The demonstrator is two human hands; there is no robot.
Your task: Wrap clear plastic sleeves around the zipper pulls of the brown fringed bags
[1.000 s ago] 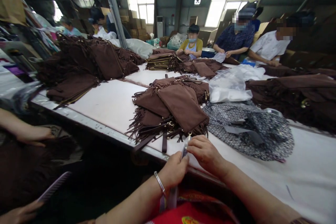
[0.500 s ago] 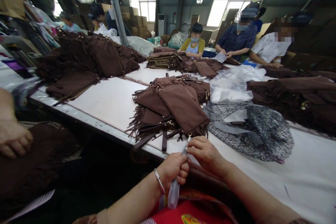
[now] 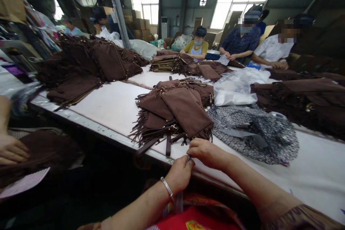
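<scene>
My left hand [image 3: 180, 173], with a silver bangle on the wrist, is closed around a strip of thin clear plastic [image 3: 178, 203] that hangs below it. My right hand [image 3: 207, 152] touches its fingertips, pinching at the upper end just above the left fist. What lies between the fingers is small and greyish; its detail is hidden. Right beyond my hands lies a brown fringed pouch [image 3: 187, 109], on top of several like it, with wrist straps and gold-coloured metal fittings.
White table [image 3: 105, 104] with a metal edge. A black-and-white patterned cloth [image 3: 280, 136] with grey strips lies right, behind it a clear plastic bag [image 3: 234, 88]. More brown pouches [image 3: 110, 59] are heaped left and right. A co-worker's hand [image 3: 12, 149] rests on brown material at left.
Both my hands have drawn closer together, the left turning so its back shows. Less plastic shows between and below them. The co-worker's hand at left has shifted slightly.
</scene>
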